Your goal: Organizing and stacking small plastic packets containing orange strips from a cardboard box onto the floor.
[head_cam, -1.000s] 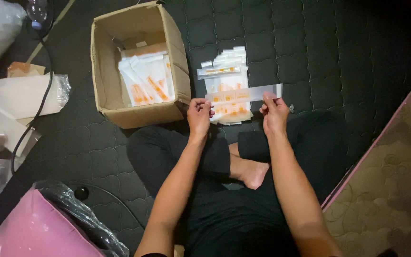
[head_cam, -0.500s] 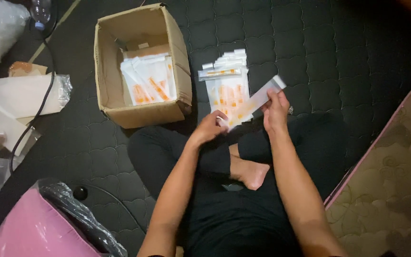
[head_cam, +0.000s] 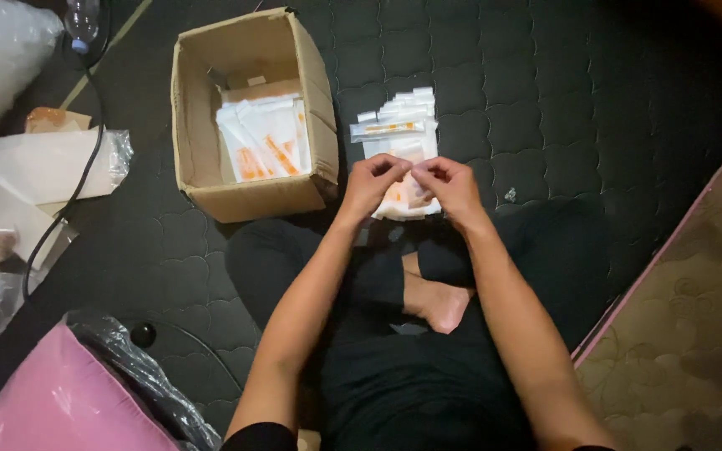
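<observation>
since half a second ago both hands have drawn together over the stack, where before they held a long white strip stretched out between them; that strip no longer shows at full length. now the left hand (head_cam: 375, 179) and the right hand (head_cam: 447, 181) meet fingertip to fingertip, fingers curled in and pinched on something small and pale between them, though what exactly they grip is too hidden to tell. just beneath and beyond the hands lies the stack of white packets (head_cam: 399, 134) with orange markings, fanned slightly, resting on the dark quilted mattress (head_cam: 545, 100). left of the stack, just beside it, stands an open cardboard box (head_cam: 248, 196) holding more white and orange packets (head_cam: 262, 142). the person sits cross-legged in dark clothes, one bare foot (head_cam: 440, 305) showing below the forearms. farther left lie a clear plastic bag with pale paper (head_cam: 43, 167) and a black cable (head_cam: 77, 184) running across it. a pink bundle in plastic wrap (head_cam: 52, 401) sits at the lower left, and a pink-edged patterned mat (head_cam: 687, 334) lies at the right.
</observation>
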